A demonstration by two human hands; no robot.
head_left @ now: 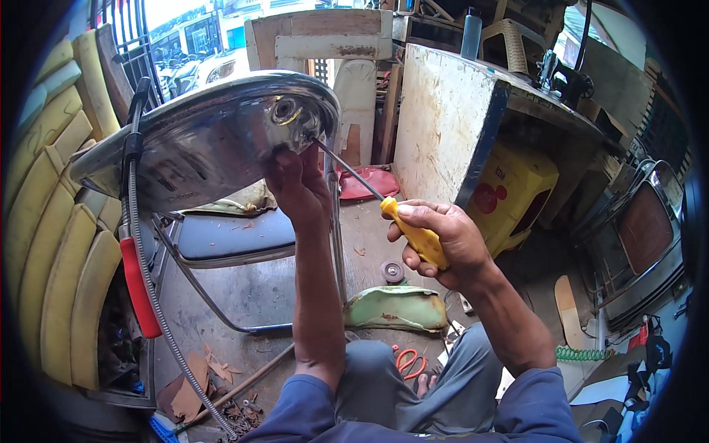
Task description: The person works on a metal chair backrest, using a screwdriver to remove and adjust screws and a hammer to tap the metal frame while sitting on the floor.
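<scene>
My left hand [299,184] grips the underside of a shiny curved metal panel [199,133], which is raised above a folding chair's dark padded seat [233,232]. My right hand [436,240] is wrapped round the yellow handle of a screwdriver [358,177], held slanting up to the left. Its tip meets the panel's lower right part, beside my left fingers, below a round fitting [283,111]. Exactly what the tip rests on is too small to tell. A tool with a red handle [136,288] and a ribbed metal hose hangs at the panel's left.
Yellow foam pads [66,295] are stacked at left. A worn cabinet [443,125] bearing a sewing machine [572,85] stands right, above a yellow box [509,207]. Folded chairs [639,221] lean far right. Red scissors [410,362], a green pad [391,308] and scraps lie on the floor.
</scene>
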